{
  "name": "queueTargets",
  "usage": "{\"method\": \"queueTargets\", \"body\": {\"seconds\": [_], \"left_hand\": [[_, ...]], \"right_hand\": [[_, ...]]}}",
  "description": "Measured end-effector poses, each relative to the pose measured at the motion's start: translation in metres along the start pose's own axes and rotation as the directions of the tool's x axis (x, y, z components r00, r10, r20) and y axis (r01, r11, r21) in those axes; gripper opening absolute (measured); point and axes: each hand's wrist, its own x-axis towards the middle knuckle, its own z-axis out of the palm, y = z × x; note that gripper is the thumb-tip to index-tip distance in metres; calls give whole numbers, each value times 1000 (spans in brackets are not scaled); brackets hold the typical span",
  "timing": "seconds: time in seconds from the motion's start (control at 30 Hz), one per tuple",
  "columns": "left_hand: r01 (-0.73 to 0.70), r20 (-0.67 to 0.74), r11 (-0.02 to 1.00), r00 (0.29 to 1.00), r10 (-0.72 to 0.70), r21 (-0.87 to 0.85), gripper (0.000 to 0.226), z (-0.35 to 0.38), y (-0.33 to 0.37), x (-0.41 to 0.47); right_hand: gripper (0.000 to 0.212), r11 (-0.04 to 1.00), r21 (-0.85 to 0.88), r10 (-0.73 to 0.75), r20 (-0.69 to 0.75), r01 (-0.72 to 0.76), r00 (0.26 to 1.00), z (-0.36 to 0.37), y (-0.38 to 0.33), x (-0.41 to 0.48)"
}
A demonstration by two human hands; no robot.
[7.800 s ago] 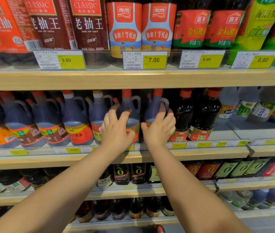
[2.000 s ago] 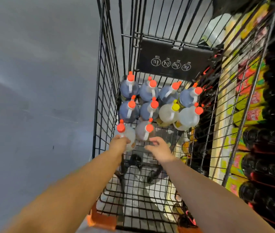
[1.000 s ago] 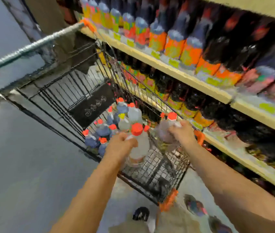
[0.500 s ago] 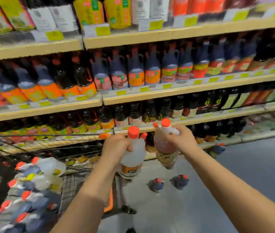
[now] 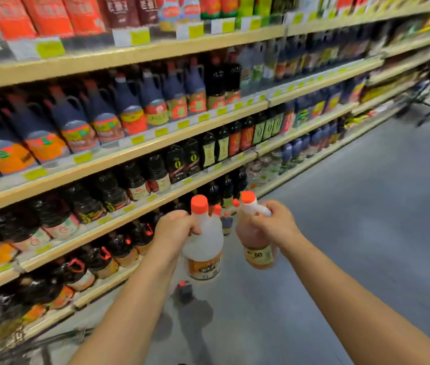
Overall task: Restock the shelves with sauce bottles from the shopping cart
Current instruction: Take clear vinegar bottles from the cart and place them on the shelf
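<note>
My left hand (image 5: 175, 227) grips a clear bottle (image 5: 204, 248) with an orange cap and orange label by its neck handle. My right hand (image 5: 274, 225) grips a pinkish-orange bottle (image 5: 254, 246) with an orange cap by its handle. Both bottles hang upright in front of me, over the aisle floor, beside the lower shelves (image 5: 119, 214). The shelves run from the left to the far right, packed with dark sauce bottles and blue jugs with orange labels (image 5: 129, 111). Only a bit of the shopping cart's wire (image 5: 3, 346) shows at the bottom left.
A few small dark bottles with orange caps stand on the grey floor (image 5: 366, 219), one below my hands (image 5: 183, 291) and others near the bottom shelf (image 5: 225, 222). Yellow price tags line the shelf edges. The aisle stretches away to the right.
I have lifted the two bottles out of the cart and turned right along the shelves; the cart has slid nearly out of view at the bottom left. Both grips are unchanged.
</note>
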Motion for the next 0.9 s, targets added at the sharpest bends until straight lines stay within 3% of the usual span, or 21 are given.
{"method": "queueTargets", "body": {"seconds": [0.13, 0.3, 0.47, 0.9], "left_hand": [[3, 45, 1000, 999, -4, 21, 37, 47, 18, 32], [29, 78, 997, 996, -34, 69, 38, 100, 43, 95], [38, 122, 994, 991, -50, 99, 39, 144, 72, 165], [-18, 145, 993, 989, 0, 121, 23, 268, 163, 305]], "right_hand": [[25, 996, 73, 47, -79, -42, 996, -36, 20, 36], [20, 992, 99, 85, -71, -78, 994, -66, 35, 102], [29, 989, 98, 116, -90, -107, 989, -87, 36, 179], [11, 997, 45, 74, -174, -67, 982, -184, 35, 362]]}}
